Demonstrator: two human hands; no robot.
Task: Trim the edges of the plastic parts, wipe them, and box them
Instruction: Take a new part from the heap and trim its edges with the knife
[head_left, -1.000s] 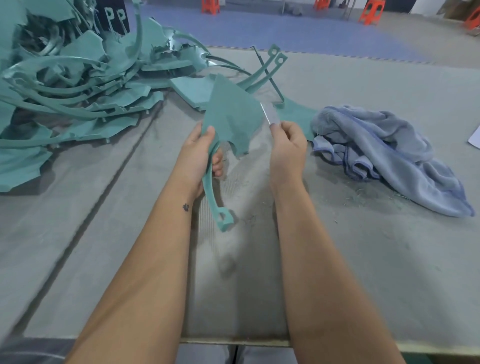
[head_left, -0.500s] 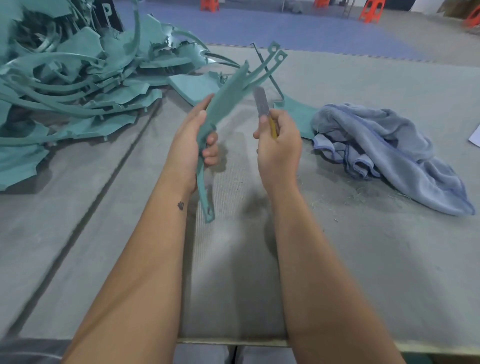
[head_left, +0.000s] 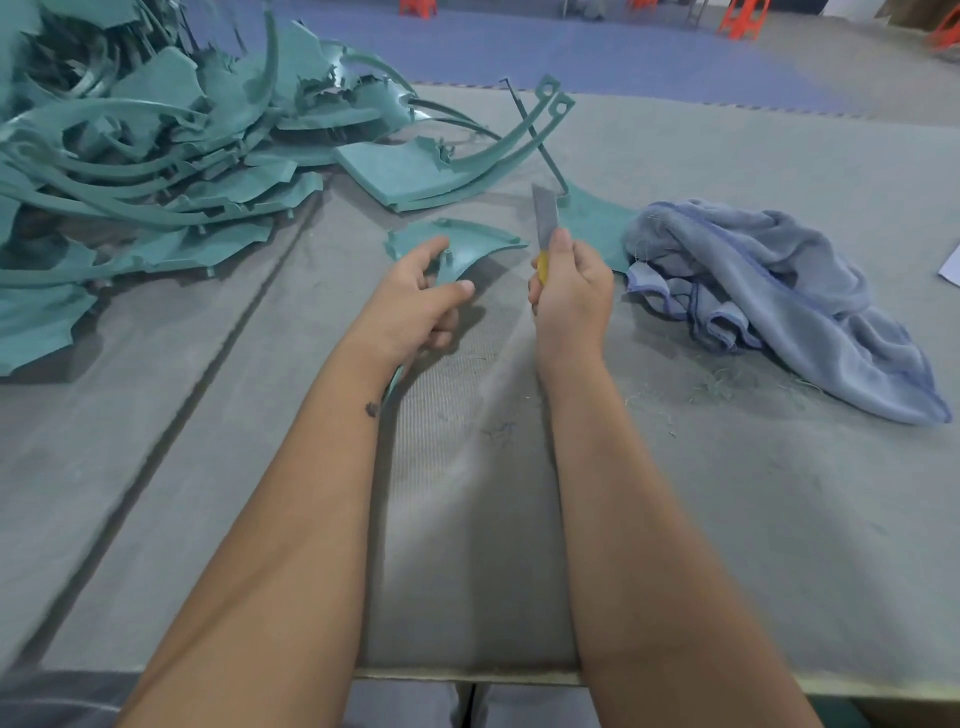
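Landmark: blue towel (head_left: 774, 291), lying crumpled on the grey table (head_left: 675, 493), right of centre.
Containers: no box or bin can be made out in the head view; the table surface alone carries everything.
On the table: a big heap of teal plastic parts (head_left: 135, 171) well left of the towel, at the far left corner; a smaller stack of curved parts (head_left: 415, 174) between heap and towel; one flat teal piece (head_left: 592, 218) touching the towel's left edge.
Task part: teal plastic part (head_left: 467, 249), left of the towel, near it but apart, held just above the table.
Part's heading: its broad fan-shaped blade lies farthest from the person, nearly flat, ribbed side up; its narrow stem runs back under the palm, and a teal sliver shows beside the wrist. Long axis roughly away-and-toward the person, leaning slightly right at the far end.
Left hand (head_left: 415, 301): loosely grasping the part, thumb on one side, fingers curled below, forefinger lifted off.
Right hand (head_left: 571, 291): clenched round the yellow handle of a utility knife (head_left: 545, 218), just left of the towel.
Knife's heading: blade upright, tip away from the person, standing just right of the part's edge; whether it touches, I cannot tell.
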